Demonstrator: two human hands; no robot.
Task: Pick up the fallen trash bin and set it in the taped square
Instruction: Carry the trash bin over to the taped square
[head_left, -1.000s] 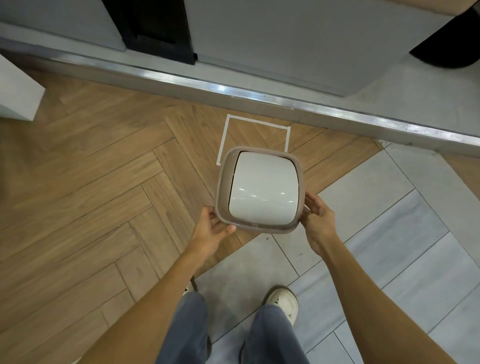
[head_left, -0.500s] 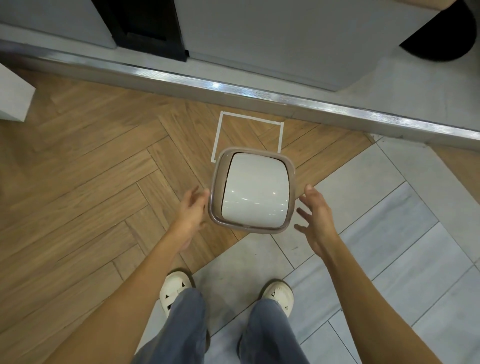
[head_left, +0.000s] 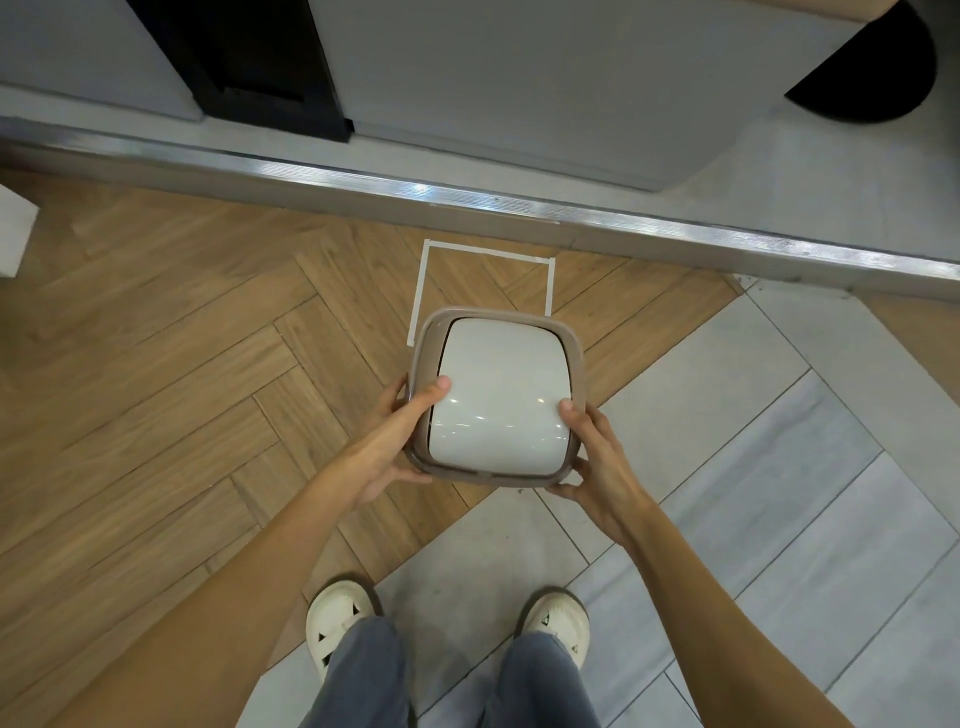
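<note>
The trash bin (head_left: 496, 397) is seen from straight above, upright — a glossy white lid framed by a taupe rim. It is gripped on both sides at its near end: the left hand (head_left: 387, 444) is wrapped around the left edge with the thumb laid over the rim onto the lid, and the right hand (head_left: 597, 460) is clamped on the near right corner, thumb tip pressed on the lid, fingers curled beneath the rim. The bin is placed over the near part of the taped square (head_left: 483, 283), whose far side and two side strips are left showing on the herringbone wood floor (head_left: 182, 364); whether the base is inside the tape, or touching the floor at all, cannot be told from here. No writing or brand can be read on the lid. Grey tiles (head_left: 753, 467) are seen to the right, a metal threshold strip (head_left: 467, 195) beyond the square, and two white shoes (head_left: 340, 623) below — jeans above them.
</note>
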